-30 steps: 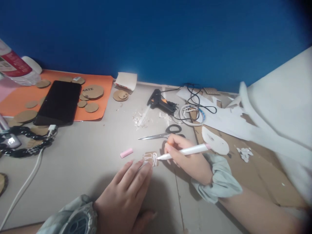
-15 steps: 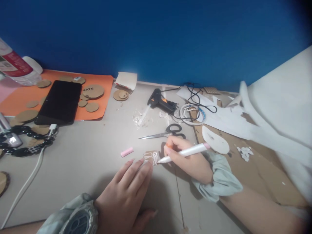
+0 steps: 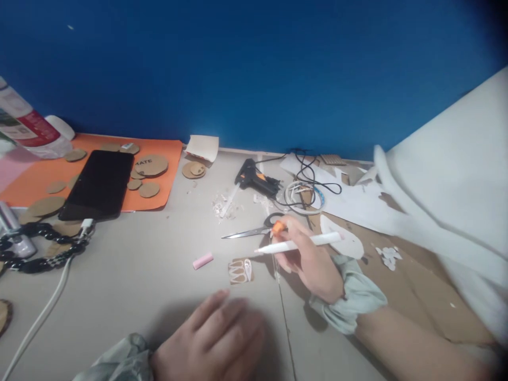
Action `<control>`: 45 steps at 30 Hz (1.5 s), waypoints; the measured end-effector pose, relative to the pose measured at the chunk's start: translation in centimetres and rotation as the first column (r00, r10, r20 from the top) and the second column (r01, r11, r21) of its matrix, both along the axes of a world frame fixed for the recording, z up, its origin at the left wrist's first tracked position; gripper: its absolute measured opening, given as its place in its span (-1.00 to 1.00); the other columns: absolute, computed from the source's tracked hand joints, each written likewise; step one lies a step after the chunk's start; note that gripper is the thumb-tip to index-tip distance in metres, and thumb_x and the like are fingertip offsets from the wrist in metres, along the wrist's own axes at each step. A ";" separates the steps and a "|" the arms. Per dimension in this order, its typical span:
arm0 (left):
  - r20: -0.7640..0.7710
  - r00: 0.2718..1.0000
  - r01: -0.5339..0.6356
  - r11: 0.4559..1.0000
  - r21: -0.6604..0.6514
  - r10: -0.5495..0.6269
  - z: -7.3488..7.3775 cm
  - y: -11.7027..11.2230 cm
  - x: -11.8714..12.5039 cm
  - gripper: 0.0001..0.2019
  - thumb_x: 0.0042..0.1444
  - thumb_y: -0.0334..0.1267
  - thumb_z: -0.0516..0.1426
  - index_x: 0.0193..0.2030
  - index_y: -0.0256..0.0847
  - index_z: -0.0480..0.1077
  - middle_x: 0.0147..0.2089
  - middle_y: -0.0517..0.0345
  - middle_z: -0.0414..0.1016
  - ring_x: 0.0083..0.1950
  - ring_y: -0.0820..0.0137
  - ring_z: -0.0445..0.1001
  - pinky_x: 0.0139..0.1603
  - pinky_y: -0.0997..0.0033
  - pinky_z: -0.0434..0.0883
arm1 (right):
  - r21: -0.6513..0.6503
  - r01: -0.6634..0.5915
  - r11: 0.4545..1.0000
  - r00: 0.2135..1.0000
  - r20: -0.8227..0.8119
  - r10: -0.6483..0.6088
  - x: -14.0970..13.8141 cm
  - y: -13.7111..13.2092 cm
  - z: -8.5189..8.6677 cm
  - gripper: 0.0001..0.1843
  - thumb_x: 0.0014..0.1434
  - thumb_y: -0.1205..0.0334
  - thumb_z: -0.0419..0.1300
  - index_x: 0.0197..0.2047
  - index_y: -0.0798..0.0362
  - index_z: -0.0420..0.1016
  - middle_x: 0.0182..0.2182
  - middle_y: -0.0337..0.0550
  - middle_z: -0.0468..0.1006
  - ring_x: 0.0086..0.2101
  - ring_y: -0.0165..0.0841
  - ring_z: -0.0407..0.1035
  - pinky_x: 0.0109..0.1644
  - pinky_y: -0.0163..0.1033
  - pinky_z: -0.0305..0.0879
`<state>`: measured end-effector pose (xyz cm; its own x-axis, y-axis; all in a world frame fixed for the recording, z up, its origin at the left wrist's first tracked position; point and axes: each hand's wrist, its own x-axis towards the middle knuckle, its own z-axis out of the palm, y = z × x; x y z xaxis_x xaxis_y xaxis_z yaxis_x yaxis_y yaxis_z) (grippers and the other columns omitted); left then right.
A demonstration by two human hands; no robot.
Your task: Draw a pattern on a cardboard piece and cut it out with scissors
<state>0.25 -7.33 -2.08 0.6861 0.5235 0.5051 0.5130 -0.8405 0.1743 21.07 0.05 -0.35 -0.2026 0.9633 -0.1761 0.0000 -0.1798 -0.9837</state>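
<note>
My right hand (image 3: 304,248) grips a white marker (image 3: 296,243) with a pale pink end, its tip pointing left and lifted off the cardboard. Something small and orange (image 3: 279,227) shows at that hand's fingers; its kind I cannot make out. A little cardboard piece (image 3: 238,279) with white looped marks lies flat on the table between the hands. My left hand (image 3: 220,336), slightly blurred, is below the piece and apart from it, fingers loosely bent and holding nothing. The pink marker cap (image 3: 203,261) rests up and left of the piece. Scissors (image 3: 246,233) lie behind, handles partly hidden by the right hand.
A black glue gun (image 3: 257,180) with its cord lies behind, beside a tape roll (image 3: 291,196) and paper scraps. On the left, a phone (image 3: 101,182) and cardboard discs (image 3: 153,165) rest on orange paper (image 3: 170,180). A bottle (image 3: 32,124) stands far left; cardboard (image 3: 420,296) covers the right side.
My left hand has pulled back off the cardboard piece, uncovering it. The right hand has raised the marker away from it. The view has tilted slightly up.
</note>
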 end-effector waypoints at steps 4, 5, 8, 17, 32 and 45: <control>0.030 0.999 0.035 0.999 -0.016 -0.034 0.5 0.1 0.3 -0.74 0.29 -0.36 -0.03 -0.25 -0.16 0.49 -0.22 0.35 0.57 -0.20 0.45 0.44 -0.01 0.41 0.32 | 0.026 0.049 0.998 0.990 0.128 -0.052 -0.4 -0.1 0.2 -0.75 0.25 -0.02 0.06 -0.29 -0.01 0.27 -0.64 -0.39 0.33 -0.67 -0.52 0.08 -0.62 -0.42 -0.05; 0.034 0.999 0.017 1.000 -0.008 -0.017 0.5 0.1 0.2 -0.73 0.29 -0.31 -0.04 -0.25 -0.18 0.49 -0.24 0.31 0.57 -0.22 0.43 0.44 -0.07 0.40 0.34 | 0.056 0.049 0.997 0.984 0.171 -0.058 -0.5 -0.1 0.3 -0.78 0.23 0.01 0.11 -0.25 -0.01 0.29 -0.58 -0.36 0.37 -0.64 -0.52 0.12 -0.60 -0.41 0.01; 0.028 0.999 -0.047 0.998 0.029 0.047 0.2 0.4 0.1 -0.70 0.29 -0.16 -0.04 -0.22 -0.22 0.49 -0.21 0.19 0.56 -0.18 0.37 0.44 -0.08 0.37 0.35 | 0.127 0.005 0.992 0.969 0.246 -0.036 -0.5 -0.4 0.7 -0.79 0.21 0.06 0.16 -0.19 0.00 0.33 -0.51 -0.34 0.35 -0.55 -0.49 0.19 -0.51 -0.39 0.11; -0.026 0.995 -0.096 0.990 0.103 0.100 -0.9 0.1 0.0 -0.71 0.29 -0.15 -0.05 -0.20 -0.20 0.47 -0.10 0.14 0.52 -0.03 0.27 0.41 0.03 0.31 0.32 | 0.086 -0.095 0.992 0.914 0.402 0.053 -0.6 -1.1 0.4 -0.84 0.24 0.15 0.09 -0.36 0.00 0.26 -0.64 -0.41 0.25 -0.64 -0.50 0.15 -0.56 -0.39 0.10; -0.064 0.985 -0.157 0.984 0.080 0.162 -1.0 0.3 -0.1 -0.63 0.30 -0.07 -0.11 -0.24 -0.19 0.44 -0.08 0.13 0.48 -0.01 0.21 0.36 -0.04 0.24 0.27 | 0.099 -0.038 0.994 0.917 0.399 -0.004 -1.0 -1.1 0.2 -0.74 0.28 0.02 0.01 -0.16 -0.01 0.37 -0.51 -0.27 0.45 -0.61 -0.43 0.25 -0.58 -0.33 0.16; 0.040 0.994 -0.105 0.991 0.081 0.102 -1.5 -0.1 1.0 -0.76 0.24 -0.42 -0.02 -0.39 -0.18 0.41 -0.13 0.29 0.52 -0.02 0.39 0.43 0.14 0.37 0.28 | 0.164 -0.198 0.966 0.820 0.569 0.071 -1.0 -0.8 0.0 -0.80 0.27 0.19 0.01 -0.16 -0.05 0.45 -0.36 -0.22 0.59 -0.34 -0.28 0.45 -0.25 -0.18 0.25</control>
<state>1.28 -7.41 -3.62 0.6113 0.5464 0.5725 0.5929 -0.7954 0.1260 20.03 -0.70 -0.38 -0.2617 0.9601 -0.0987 0.5647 0.0694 -0.8224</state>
